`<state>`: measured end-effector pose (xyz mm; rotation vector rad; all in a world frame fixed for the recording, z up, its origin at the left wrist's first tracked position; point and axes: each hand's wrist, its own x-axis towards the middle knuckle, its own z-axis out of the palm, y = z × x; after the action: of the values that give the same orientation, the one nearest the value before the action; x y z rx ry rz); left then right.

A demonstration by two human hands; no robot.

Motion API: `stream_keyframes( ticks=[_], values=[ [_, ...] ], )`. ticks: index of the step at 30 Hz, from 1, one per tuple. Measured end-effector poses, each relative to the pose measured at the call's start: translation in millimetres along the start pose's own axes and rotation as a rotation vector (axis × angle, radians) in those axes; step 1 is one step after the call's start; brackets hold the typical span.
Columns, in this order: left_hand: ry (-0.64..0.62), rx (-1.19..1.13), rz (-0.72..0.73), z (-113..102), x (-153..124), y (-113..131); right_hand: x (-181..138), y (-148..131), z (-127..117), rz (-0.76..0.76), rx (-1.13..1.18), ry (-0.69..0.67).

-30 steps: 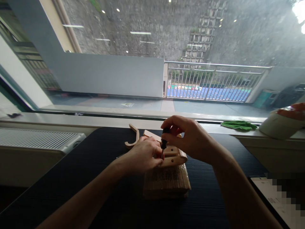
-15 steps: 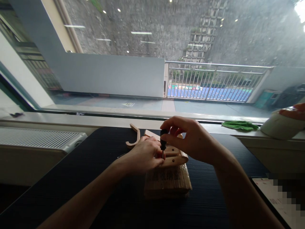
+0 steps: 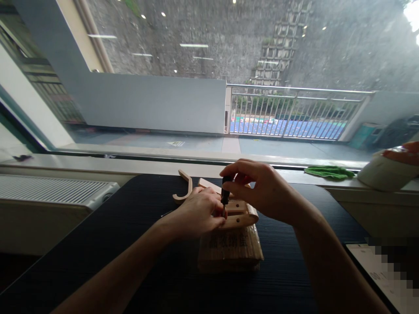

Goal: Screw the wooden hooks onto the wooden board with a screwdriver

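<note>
In my right hand (image 3: 258, 185) a black-handled screwdriver (image 3: 225, 196) is gripped upright between thumb and fingers. Its metal shaft points down at a light wooden piece (image 3: 241, 220) with a rounded end and a dark hole. My left hand (image 3: 199, 211) is closed over the left end of that piece, fingertips close around the screwdriver's tip. Whatever lies under the tip is hidden by those fingers. Under the wood is a brown cardboard bundle (image 3: 231, 253) in shiny clear wrap, with dark printed characters. Beyond my left hand lies a hook-shaped wooden piece (image 3: 189, 187).
The black table (image 3: 157, 192) stands against a window sill (image 3: 81, 163). A radiator (image 3: 55, 189) is at left. On the sill at right are a green cloth (image 3: 329, 172) and a whitish pot (image 3: 379, 172). A screen-like device (image 3: 373, 261) lies at lower right, partly pixelated.
The screwdriver's handle and the fingers of my right hand have shifted very slightly. My left hand and the wooden pieces stay in place.
</note>
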<state>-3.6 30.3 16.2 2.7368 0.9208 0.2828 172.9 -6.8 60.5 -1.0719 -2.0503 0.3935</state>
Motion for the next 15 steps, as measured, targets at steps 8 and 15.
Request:
stream_keyframes(
  ticks=[8,15],
  values=[
    [-0.014,-0.019,0.021,1.6,1.0,-1.6,-1.7,-2.9,-2.4,0.012,0.021,-0.022],
    [0.003,-0.001,-0.01,-0.6,0.3,0.6,-0.5,-2.7,-0.4,0.013,0.048,-0.02]
  ],
)
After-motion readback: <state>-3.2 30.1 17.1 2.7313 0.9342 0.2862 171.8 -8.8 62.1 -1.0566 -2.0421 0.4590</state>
